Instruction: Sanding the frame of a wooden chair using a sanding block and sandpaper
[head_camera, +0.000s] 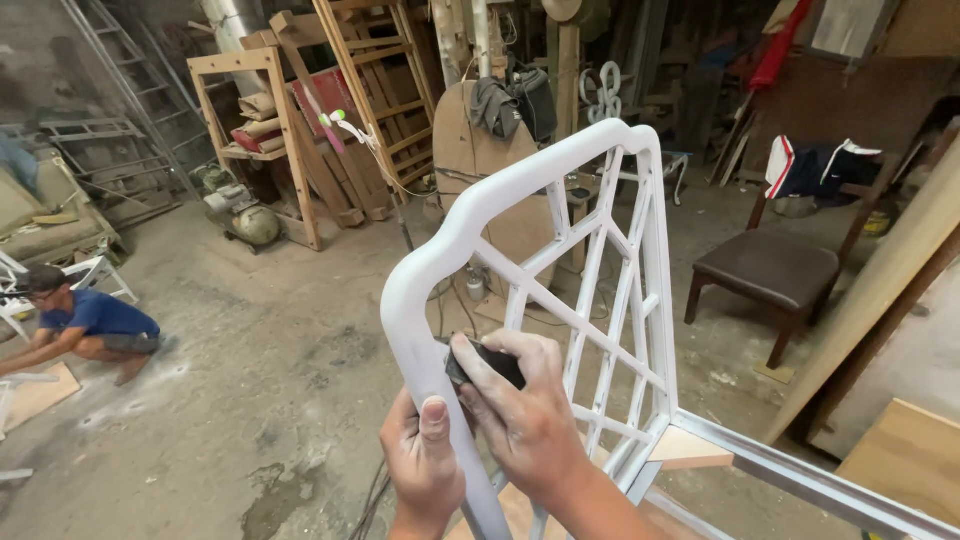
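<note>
Workshop floor (260, 400); hands on white chair frame (520, 200)

- The white-painted lattice chair frame (560, 250) stands upright at the centre, nearest the camera.
- The left hand (425, 465) wraps the frame's left post low down; the right hand (520, 410) sits just right of it, pressing a small black sanding block (485, 362) against the same post.
- A dark cushioned wooden chair (775, 275) stands on the dusty concrete floor (250, 350) to the right, behind the frame.
- A crouching person in a blue shirt (85, 325) is at far left on the floor.
- A bare wooden shelf rack (265, 140) stands behind, upper left, with wooden ladder frames (385, 90) leaning to its right.
</note>
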